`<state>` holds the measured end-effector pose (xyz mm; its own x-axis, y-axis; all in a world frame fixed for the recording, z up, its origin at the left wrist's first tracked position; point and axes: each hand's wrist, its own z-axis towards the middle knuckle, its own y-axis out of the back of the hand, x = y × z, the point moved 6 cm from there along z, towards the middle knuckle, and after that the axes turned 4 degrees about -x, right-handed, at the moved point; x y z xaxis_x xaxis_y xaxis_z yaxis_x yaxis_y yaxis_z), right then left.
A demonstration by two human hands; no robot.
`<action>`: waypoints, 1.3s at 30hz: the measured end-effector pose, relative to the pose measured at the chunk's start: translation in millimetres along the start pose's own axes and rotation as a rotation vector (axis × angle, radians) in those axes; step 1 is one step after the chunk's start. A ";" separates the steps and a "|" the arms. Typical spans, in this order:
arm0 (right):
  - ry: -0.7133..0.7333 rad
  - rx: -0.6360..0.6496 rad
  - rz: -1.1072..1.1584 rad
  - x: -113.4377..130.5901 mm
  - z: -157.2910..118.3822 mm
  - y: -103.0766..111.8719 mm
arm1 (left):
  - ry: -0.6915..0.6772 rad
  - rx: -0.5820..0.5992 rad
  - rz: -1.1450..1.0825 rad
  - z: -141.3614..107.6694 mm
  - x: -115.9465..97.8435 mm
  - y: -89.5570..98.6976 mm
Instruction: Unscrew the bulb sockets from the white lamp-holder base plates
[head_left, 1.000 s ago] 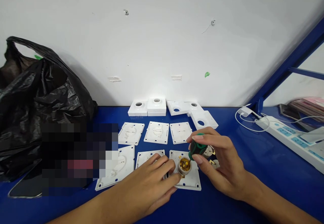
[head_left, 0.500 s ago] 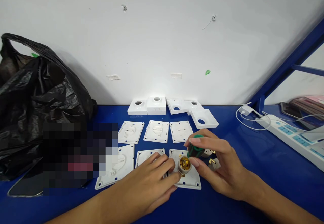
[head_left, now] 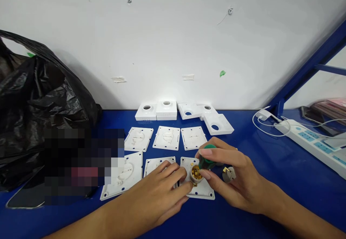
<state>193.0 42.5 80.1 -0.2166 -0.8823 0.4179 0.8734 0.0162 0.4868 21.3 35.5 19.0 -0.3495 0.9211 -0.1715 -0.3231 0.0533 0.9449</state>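
My right hand [head_left: 235, 174] is closed around a short screwdriver [head_left: 208, 156] with a green and dark handle, its lower end over a lamp socket [head_left: 196, 174]. The socket is a pale ring with a brass inside, standing on a white square base plate [head_left: 204, 191]. My left hand [head_left: 164, 185] is closed against the socket's left side, an index fingertip touching it low down and the thumb by the plate edge. Partly under the left hand lies another base plate [head_left: 152, 165]. A loose lamp socket [head_left: 229, 174] with brass tabs is partly hidden behind my right hand.
Several white base plates [head_left: 166, 138] lie in rows on the blue table [head_left: 243, 123]. White covers [head_left: 166, 111] with round holes stand along the wall. On the left are a black plastic bag [head_left: 48, 87] and a blurred patch; on the right, a power strip [head_left: 310, 141] with cables.
The camera view has shifted slightly. The screwdriver and right hand have turned a little over the socket, and the loose socket at the right shows more. My left hand stays in place.
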 end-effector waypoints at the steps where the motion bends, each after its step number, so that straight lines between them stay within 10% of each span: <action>1: -0.001 0.005 0.004 0.2 -0.2 0.0 | 0.000 0.001 0.002 -0.3 -0.1 0.0; 39: 0.022 -0.037 0.026 -6.7 -1.3 2.1 | 0.021 -0.012 0.042 -2.0 -1.2 -1.6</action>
<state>196.9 47.8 77.4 -0.1848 -0.8917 0.4131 0.8940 0.0220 0.4475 20.6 33.5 17.2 -0.3818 0.9139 -0.1377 -0.3185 0.0098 0.9479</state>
